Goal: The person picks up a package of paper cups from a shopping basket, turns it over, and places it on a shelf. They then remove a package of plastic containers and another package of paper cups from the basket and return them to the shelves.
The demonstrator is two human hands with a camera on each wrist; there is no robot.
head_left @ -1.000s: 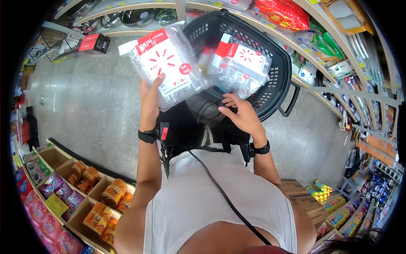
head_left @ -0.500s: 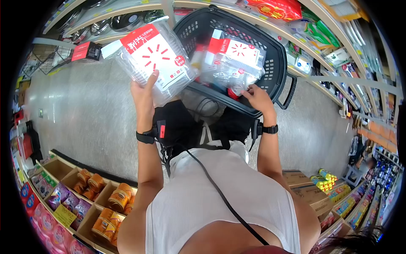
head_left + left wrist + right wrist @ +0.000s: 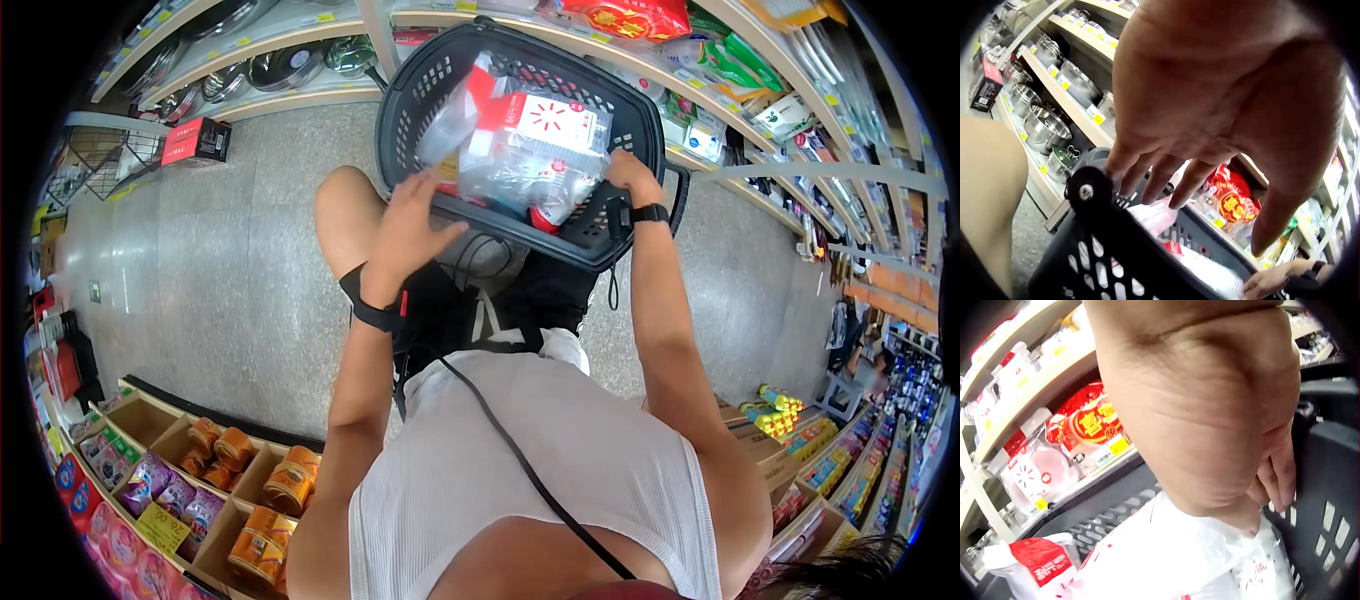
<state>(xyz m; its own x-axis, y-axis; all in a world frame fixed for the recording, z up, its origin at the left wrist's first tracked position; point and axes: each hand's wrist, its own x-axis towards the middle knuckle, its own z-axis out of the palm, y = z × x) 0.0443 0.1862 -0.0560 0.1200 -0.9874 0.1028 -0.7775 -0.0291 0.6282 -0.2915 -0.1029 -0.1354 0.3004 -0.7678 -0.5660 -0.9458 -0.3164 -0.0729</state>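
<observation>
In the head view a dark grey plastic basket point(image 3: 500, 218) holds several clear plastic packs with red and white labels. One clear pack point(image 3: 455, 120) lies tilted at the left, partly against another labelled pack point(image 3: 548, 118). My left hand point(image 3: 405, 235) hovers over the basket's near-left rim with its fingers spread and holds nothing. The left wrist view shows its palm above the rim point(image 3: 1129, 228). My right hand point(image 3: 635, 178) is inside the basket's right end, beside the packs. In the right wrist view its thumb touches clear plastic wrapping point(image 3: 1229, 544), its fingers loosely bent downward.
Shelves of metal pots point(image 3: 285, 68) and bagged goods point(image 3: 630, 18) run behind the basket. A red and black box point(image 3: 197, 142) stands on the floor at left. Bins of orange packs point(image 3: 262, 540) are at lower left. My bare knee point(image 3: 345, 205) is beside the basket.
The clear pack in my left hand has gone into the basket, and that hand has let go. My right hand has moved from the near rim to the basket's right end.
</observation>
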